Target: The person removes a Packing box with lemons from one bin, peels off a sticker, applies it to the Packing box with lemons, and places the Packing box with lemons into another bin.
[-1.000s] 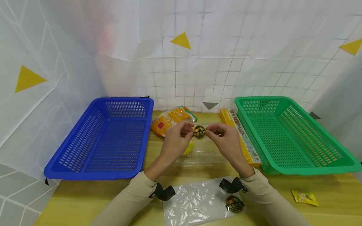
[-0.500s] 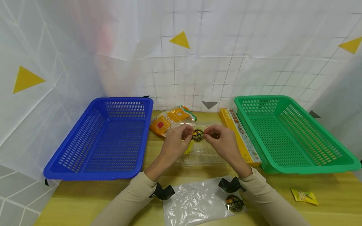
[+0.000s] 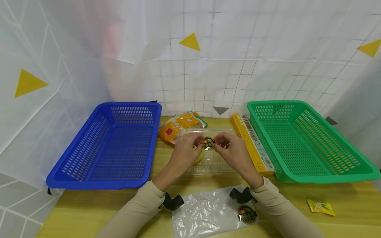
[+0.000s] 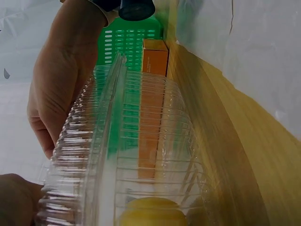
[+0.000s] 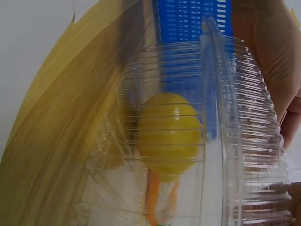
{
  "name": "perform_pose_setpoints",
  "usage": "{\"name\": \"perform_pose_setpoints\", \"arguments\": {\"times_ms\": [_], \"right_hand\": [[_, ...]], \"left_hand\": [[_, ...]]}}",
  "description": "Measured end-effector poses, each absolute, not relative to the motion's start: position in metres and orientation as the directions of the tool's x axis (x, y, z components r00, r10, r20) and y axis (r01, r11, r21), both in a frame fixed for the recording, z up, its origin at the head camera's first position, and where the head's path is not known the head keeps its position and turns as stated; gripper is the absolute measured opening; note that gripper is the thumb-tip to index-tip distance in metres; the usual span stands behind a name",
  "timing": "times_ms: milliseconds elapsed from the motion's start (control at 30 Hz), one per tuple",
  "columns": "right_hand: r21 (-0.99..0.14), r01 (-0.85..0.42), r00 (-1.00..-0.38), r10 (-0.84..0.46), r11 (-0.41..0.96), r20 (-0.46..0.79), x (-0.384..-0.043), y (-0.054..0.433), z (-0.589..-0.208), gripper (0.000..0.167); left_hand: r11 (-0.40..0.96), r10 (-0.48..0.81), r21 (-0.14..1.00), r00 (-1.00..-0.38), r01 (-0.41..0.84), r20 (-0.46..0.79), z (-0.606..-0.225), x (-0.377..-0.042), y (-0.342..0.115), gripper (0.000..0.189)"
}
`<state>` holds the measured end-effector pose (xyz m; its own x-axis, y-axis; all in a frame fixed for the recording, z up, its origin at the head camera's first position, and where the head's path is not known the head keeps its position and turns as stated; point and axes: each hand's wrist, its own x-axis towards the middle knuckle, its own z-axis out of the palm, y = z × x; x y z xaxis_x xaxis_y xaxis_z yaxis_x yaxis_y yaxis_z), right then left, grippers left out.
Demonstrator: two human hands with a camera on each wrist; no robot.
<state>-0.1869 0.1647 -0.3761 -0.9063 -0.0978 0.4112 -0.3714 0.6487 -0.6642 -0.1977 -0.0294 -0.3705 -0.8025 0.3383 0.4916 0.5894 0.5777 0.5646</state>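
Note:
In the head view, my left hand and right hand pinch a round black fruit sticker by its two opposite sides. The sticker lies right at the top of a clear plastic clamshell box, which stands closed on the table. Inside the box sits a yellow lemon, seen through the ribbed wall in the right wrist view. Both wrist views show the box from its ends, and the sticker is hidden there. From the left wrist, the right hand appears beyond the lid.
A blue basket stands left, a green basket right. Behind the box lies an orange snack bag; a pasta box leans near the green basket. In front are a plastic sheet bearing another sticker and a yellow sachet.
Both hands have lowered slightly, bringing the sticker down towards the top of the clamshell box and a little to the left. Baskets and packages have stayed put.

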Motion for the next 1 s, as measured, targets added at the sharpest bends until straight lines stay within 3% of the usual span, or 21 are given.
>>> {"name": "perform_pose_setpoints", "arguments": {"times_ms": [333,800,1000], "right_hand": [[-0.610,-0.389,-0.893,-0.119,0.690,0.435,-0.1863,0.1633,-0.3784,0.015],[-0.534,-0.390,-0.882,-0.136,0.750,0.452,-0.1838,0.1621,-0.3775,0.018],[-0.431,-0.443,-0.849,-0.214,0.786,0.483,-0.1844,0.1627,-0.3802,0.032]], "left_hand": [[0.685,0.340,0.487,-0.829,0.542,0.444,-0.3718,-0.1951,-0.0267,0.020],[0.714,0.378,0.458,-0.842,0.530,0.386,-0.3719,-0.1939,-0.0278,0.022],[0.765,0.408,0.351,-0.828,0.540,0.386,-0.3720,-0.1938,-0.0290,0.023]]}}
